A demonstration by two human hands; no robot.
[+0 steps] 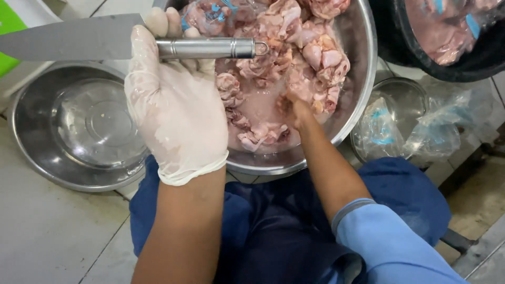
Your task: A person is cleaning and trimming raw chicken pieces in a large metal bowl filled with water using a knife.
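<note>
My left hand (171,100), in a thin clear glove, grips the round steel handle of a big knife (84,39); its wide blade points left over an empty steel bowl (47,152). My bare right hand (294,110) is sunk among raw chicken pieces (294,58) lying in pinkish liquid inside a large steel bowl (357,89). Its fingers are hidden in the meat, so I cannot see whether they hold a piece.
A black tub (473,60) at the top right holds more raw meat in plastic. Crumpled clear plastic bags (421,126) lie over a small steel bowl (405,92) on the right. A green object (8,37) shows at the far left. Pale floor tiles (47,236) lie below.
</note>
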